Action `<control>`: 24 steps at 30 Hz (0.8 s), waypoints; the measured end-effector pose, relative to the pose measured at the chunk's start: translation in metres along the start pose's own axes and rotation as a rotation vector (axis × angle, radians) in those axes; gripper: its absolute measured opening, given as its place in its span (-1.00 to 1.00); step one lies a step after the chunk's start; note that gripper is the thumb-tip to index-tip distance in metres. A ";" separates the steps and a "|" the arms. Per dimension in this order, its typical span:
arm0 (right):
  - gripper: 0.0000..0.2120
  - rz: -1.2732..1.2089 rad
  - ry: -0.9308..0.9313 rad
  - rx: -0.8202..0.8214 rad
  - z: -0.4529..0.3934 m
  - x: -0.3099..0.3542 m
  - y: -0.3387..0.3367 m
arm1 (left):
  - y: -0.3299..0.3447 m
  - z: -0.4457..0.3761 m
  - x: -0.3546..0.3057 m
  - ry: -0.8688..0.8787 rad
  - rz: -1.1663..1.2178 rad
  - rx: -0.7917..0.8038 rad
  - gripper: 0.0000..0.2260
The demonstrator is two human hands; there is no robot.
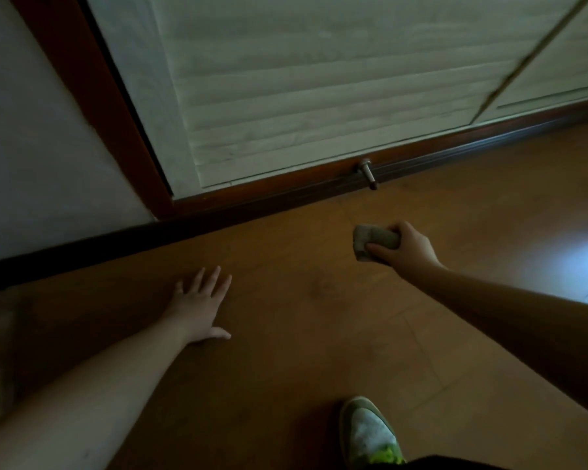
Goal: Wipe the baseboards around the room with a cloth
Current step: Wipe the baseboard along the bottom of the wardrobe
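Cloth point(374, 239) bunched in right hand point(406, 244) near baseboard point(286, 195); left hand point(199, 305) flat, fingers spread, on floor point(319, 334).

We note: left hand point(201, 305) flat on brown wooden floor point(302, 334); right hand point(404, 245), further right, holds bunched grey cloth point(370, 239) before dark wooden baseboard point(269, 198); metal doorstop point(367, 173) beyond cloth; green-white shoe point(369, 432) nearest us.

bare forearms, no sleeves; a green-and-white sneaker point(370, 432) with neon-yellow trim.

glossy wood floor point(319, 334), metal doorstop point(367, 173)
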State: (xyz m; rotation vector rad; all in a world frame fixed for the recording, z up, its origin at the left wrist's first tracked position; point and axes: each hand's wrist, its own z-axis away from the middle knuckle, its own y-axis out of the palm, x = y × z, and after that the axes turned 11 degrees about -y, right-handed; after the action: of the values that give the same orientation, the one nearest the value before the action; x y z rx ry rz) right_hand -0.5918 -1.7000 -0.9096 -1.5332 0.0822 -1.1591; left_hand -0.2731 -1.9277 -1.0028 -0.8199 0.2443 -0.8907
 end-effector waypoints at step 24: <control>-0.59 -0.201 -0.363 0.076 -0.138 0.008 0.174 | -0.020 -0.060 -0.101 -0.021 0.014 -0.009 0.28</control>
State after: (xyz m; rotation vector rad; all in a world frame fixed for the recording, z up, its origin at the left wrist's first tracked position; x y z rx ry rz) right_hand -0.5922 -1.8626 -1.0607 -1.6871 -0.3626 -1.0076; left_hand -0.3790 -1.8888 -1.0426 -0.8342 0.2360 -0.8680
